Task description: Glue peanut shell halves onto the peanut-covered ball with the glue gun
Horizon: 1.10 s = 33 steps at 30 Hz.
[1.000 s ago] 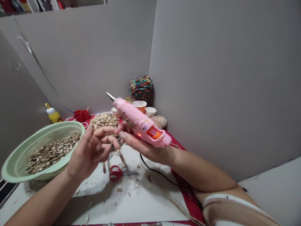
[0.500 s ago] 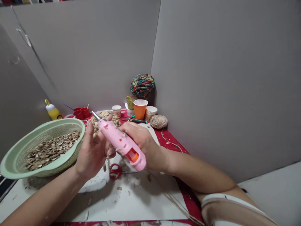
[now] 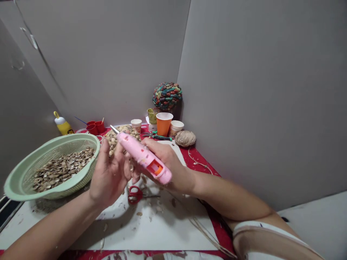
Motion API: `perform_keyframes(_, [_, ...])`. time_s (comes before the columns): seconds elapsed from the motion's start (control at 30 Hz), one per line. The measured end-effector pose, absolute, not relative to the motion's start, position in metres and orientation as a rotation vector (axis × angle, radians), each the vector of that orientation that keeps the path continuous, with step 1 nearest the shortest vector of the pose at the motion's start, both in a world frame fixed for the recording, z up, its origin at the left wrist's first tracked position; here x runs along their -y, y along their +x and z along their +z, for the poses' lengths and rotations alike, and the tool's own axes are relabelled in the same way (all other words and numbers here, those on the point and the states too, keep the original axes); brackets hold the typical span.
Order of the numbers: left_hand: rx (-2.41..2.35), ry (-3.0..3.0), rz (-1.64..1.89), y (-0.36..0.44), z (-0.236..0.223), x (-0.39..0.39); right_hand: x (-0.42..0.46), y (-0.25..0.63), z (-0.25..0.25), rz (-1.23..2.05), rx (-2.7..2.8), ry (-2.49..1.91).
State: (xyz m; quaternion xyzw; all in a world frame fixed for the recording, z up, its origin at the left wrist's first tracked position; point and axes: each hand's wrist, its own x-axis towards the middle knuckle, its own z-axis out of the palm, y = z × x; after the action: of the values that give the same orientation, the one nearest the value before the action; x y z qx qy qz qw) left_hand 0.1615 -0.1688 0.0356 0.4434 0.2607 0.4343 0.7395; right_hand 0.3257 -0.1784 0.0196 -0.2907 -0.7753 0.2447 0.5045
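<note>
A pink hot glue gun (image 3: 141, 153) with an orange trigger is gripped in my right hand (image 3: 165, 155), its metal nozzle pointing up and to the left. Just left of the gun, my left hand (image 3: 110, 175) is held palm up with thumb and fingers apart. I see nothing in its palm, though the gun hides some of the fingertips. Below both hands, red-handled scissors (image 3: 135, 195) lie on the white board (image 3: 151, 234) among small shell bits.
At the left stands a green colander (image 3: 16, 187) of shells. Behind my hands are a shell-covered piece (image 3: 126, 130), an orange cup (image 3: 164, 124), pliers (image 3: 161, 137), a twine ball (image 3: 185, 138) and a multicoloured ball (image 3: 167, 95). A yellow bottle (image 3: 63, 125) and red cups (image 3: 96, 127) stand back left.
The glue gun has risen slightly and shifted right along with my right hand. My left hand has turned a little, showing more of its palm. The whole view has shifted slightly.
</note>
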Motion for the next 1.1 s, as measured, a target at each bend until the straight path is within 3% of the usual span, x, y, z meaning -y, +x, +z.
perform_keyframes(0.33, [-0.525, 1.004, 0.891, 0.153, 0.031, 0.147, 0.183, 0.348, 0.047, 0.17, 1.707, -0.782])
perform_keyframes(0.57, [-0.515, 0.969, 0.848, 0.152, 0.035, 0.154, 0.178, 0.343, 0.041, 0.486, 1.733, -0.652])
perform_keyframes(1.1, [-0.445, 0.929, 0.801, 0.154, 0.035, 0.154, 0.171, 0.342, 0.035, 0.351, 1.76, -0.719])
